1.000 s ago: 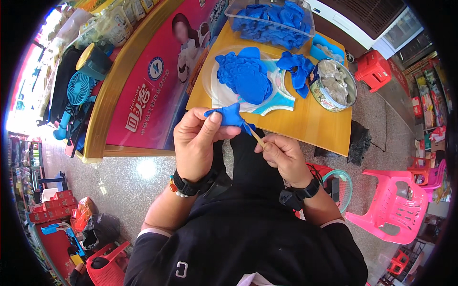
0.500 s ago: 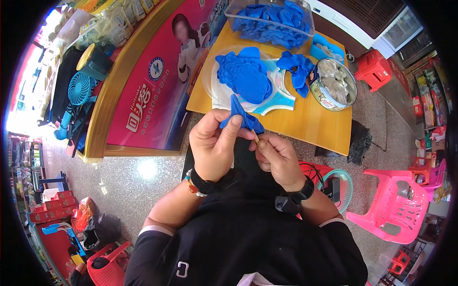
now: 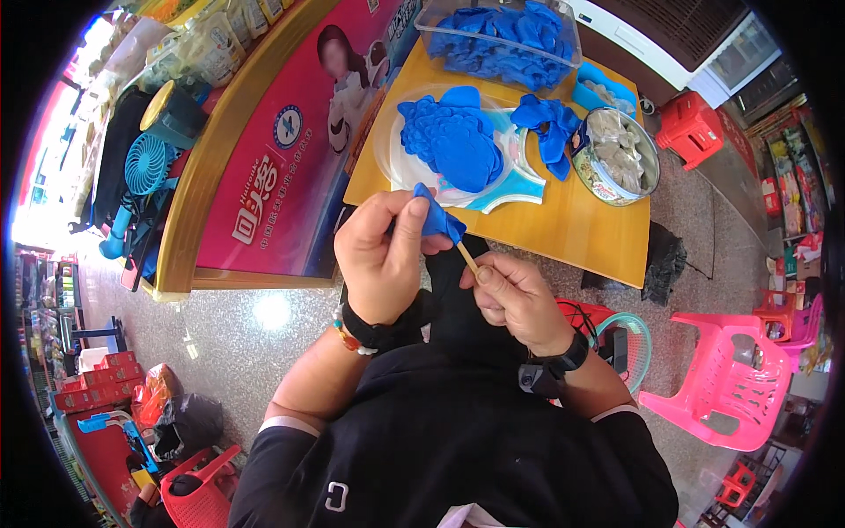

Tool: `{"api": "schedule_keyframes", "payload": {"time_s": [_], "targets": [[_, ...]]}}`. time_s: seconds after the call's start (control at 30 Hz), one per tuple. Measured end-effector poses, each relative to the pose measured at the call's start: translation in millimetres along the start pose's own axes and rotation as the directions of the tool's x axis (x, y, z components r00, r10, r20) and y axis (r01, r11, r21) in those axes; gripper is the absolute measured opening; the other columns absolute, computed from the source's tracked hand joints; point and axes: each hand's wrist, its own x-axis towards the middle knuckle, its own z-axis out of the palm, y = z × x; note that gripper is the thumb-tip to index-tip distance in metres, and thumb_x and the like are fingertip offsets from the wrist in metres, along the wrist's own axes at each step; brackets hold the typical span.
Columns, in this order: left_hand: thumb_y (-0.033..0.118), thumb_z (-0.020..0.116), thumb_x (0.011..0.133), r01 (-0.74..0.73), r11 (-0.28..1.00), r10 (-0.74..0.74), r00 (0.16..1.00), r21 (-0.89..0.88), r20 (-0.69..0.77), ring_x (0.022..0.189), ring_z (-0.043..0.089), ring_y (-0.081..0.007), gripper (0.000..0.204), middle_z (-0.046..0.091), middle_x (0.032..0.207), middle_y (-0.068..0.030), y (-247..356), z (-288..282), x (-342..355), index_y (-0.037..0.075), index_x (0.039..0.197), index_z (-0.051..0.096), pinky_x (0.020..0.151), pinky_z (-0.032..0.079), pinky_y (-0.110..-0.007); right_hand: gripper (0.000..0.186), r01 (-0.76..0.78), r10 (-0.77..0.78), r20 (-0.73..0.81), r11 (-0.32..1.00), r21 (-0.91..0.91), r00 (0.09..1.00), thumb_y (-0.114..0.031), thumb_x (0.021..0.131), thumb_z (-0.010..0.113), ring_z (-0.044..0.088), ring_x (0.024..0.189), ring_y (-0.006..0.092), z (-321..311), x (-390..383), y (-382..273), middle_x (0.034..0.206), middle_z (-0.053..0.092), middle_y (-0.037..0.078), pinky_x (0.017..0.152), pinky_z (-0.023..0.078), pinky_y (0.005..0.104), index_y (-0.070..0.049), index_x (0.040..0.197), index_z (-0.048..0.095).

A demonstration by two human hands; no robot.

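"What does the left hand [image 3: 378, 264] hold?"
"It pinches a blue piece [image 3: 449, 226], in the middle of the frame; the right hand [image 3: 521, 299] pinches a thin stick [image 3: 467, 257], its tip at the blue piece."
"What's on the desk [image 3: 576, 238], upper middle?"
"A pile of blue bits [image 3: 451, 145]; more beside it."
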Motion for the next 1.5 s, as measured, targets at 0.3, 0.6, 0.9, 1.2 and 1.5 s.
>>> {"api": "schedule_keyframes", "payload": {"time_s": [0.3, 0.6, 0.9, 1.2, 1.5], "targets": [[0.003, 0.057, 0.091, -0.138, 0.982, 0.141, 0.99, 0.129, -0.007, 0.05, 0.059, -0.0077, 0.011, 0.058, 0.065, -0.0039, 4, 3, 6, -0.002, 0.081, 0.058, 0.045, 0.042, -0.02, 0.022, -0.076, 0.043, 0.146, 0.971, 0.228, 0.988, -0.022, 0.101, 0.043, 0.021, 0.047, 0.0009, -1, 6, 3, 0.061, 0.029, -0.009, 0.042, 0.017, 0.0191, -0.004, 0.098, 0.055], [0.007, 0.058, 0.092, -0.068, 0.992, 0.064, 0.997, 0.103, 0.044, 0.047, 0.055, -0.0061, 0.014, 0.056, 0.064, -0.0021, 0, -2, 5, -0.002, 0.082, 0.058, 0.043, 0.04, -0.019, 0.022, -0.08, 0.07, 0.081, 0.987, 0.141, 0.994, -0.022, 0.101, 0.044, 0.022, 0.049, 0.0025, -3, 4, 0, 0.062, 0.03, -0.007, 0.044, 0.018, 0.0196, -0.003, 0.095, 0.053], [0.012, 0.061, 0.092, 0.124, 0.992, -0.12, 0.987, -0.034, 0.104, 0.051, 0.053, -0.0036, 0.014, 0.058, 0.068, 0.0009, 2, -8, 11, -0.002, 0.089, 0.064, 0.044, 0.037, -0.018, 0.021, -0.048, 0.045, 0.03, 0.995, 0.084, 0.999, -0.021, 0.099, 0.049, 0.031, 0.051, -0.0001, -7, 2, -8, 0.063, 0.038, -0.008, 0.045, 0.024, 0.0178, -0.003, 0.095, 0.059], [-0.002, 0.073, 0.077, 0.166, 0.986, -0.167, 0.948, 0.027, 0.269, 0.076, 0.058, -0.006, 0.027, 0.062, 0.085, -0.0015, 3, -13, 10, 0.001, 0.101, 0.062, 0.068, 0.049, -0.02, 0.014, 0.251, -0.315, -0.129, 0.898, -0.361, 0.94, -0.013, 0.087, 0.068, 0.05, 0.073, 0.0036, -15, 14, -31, 0.08, 0.056, -0.004, 0.068, 0.041, 0.0186, -0.001, 0.093, 0.063], [0.003, 0.073, 0.08, 0.264, 0.964, -0.245, 0.929, -0.034, 0.277, 0.074, 0.055, -0.0034, 0.014, 0.064, 0.082, 0.0009, -2, -8, 4, 0.001, 0.09, 0.064, 0.067, 0.044, -0.018, 0.01, 0.323, -0.357, -0.138, 0.921, -0.219, 0.924, -0.009, 0.088, 0.066, 0.048, 0.072, 0.0018, -4, 30, -30, 0.079, 0.055, -0.005, 0.062, 0.04, 0.0175, -0.002, 0.094, 0.062]]}}
